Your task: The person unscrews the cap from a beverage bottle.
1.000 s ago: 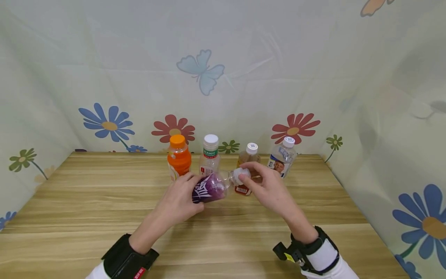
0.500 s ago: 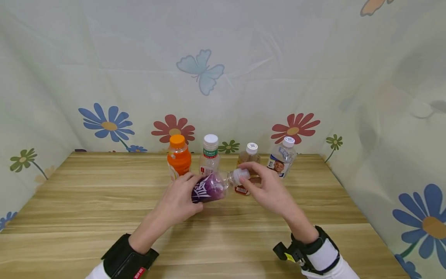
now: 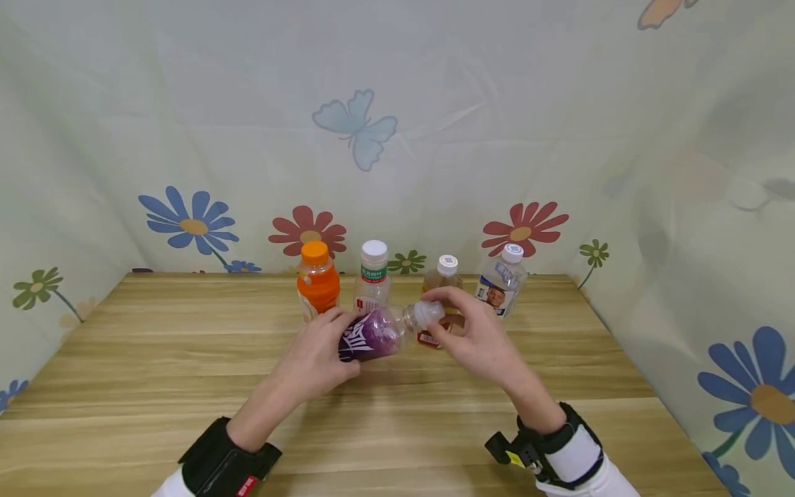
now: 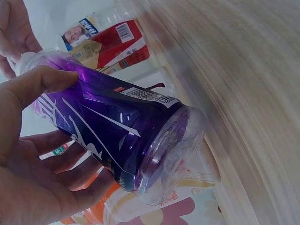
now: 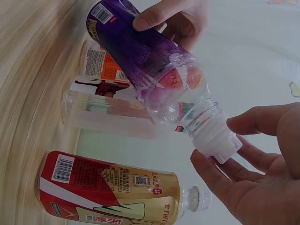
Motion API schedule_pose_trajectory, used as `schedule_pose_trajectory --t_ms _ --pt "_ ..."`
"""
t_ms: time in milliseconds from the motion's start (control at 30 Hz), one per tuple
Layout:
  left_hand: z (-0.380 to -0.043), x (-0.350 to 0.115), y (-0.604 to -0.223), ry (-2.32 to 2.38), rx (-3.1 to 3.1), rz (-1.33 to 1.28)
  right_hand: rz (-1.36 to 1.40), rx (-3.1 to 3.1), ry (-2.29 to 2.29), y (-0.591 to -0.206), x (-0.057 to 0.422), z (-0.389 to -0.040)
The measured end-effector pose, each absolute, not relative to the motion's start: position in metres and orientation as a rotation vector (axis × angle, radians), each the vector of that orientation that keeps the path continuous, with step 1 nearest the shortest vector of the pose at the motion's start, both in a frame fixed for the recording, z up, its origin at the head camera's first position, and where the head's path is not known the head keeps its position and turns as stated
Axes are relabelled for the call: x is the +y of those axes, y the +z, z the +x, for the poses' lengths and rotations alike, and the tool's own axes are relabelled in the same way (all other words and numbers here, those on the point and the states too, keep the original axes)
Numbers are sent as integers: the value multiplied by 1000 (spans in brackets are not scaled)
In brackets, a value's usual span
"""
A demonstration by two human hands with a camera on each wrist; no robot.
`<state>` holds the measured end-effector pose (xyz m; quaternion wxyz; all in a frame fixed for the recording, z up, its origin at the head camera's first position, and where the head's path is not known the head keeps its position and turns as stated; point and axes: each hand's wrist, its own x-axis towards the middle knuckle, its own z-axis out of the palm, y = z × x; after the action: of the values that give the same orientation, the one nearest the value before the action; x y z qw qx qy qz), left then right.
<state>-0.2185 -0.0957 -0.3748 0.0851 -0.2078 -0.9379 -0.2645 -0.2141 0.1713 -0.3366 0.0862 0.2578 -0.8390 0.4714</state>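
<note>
My left hand grips a clear plastic bottle with a purple label, held on its side above the table with its neck toward the right. In the left wrist view the thumb lies over the label and the fingers curl beneath. My right hand pinches the translucent white cap at the bottle's mouth between thumb and fingers. Screw threads show just behind the cap in the right wrist view. No liquid is visible in the bottle's clear shoulder.
Behind the hands stand an orange bottle, a clear bottle with a white cap, a red-and-gold labelled bottle and a clear bottle with a portrait label. The wooden table meets a flowered curtain at the back.
The fingers of my right hand shift slightly on the cap. My left hand keeps its grip on the bottle, and the head view has moved a little.
</note>
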Motion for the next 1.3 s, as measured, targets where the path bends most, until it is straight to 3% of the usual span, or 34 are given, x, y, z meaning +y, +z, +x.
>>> schedule_pose_trajectory --t_ms 767,1300 --pt "-221 -123 -352 -947 -2826 -524 676 -2512 1336 -339 171 -215" --pt "-220 -154 -333 -946 -2855 -547 794 -2591 1157 -347 167 -217"
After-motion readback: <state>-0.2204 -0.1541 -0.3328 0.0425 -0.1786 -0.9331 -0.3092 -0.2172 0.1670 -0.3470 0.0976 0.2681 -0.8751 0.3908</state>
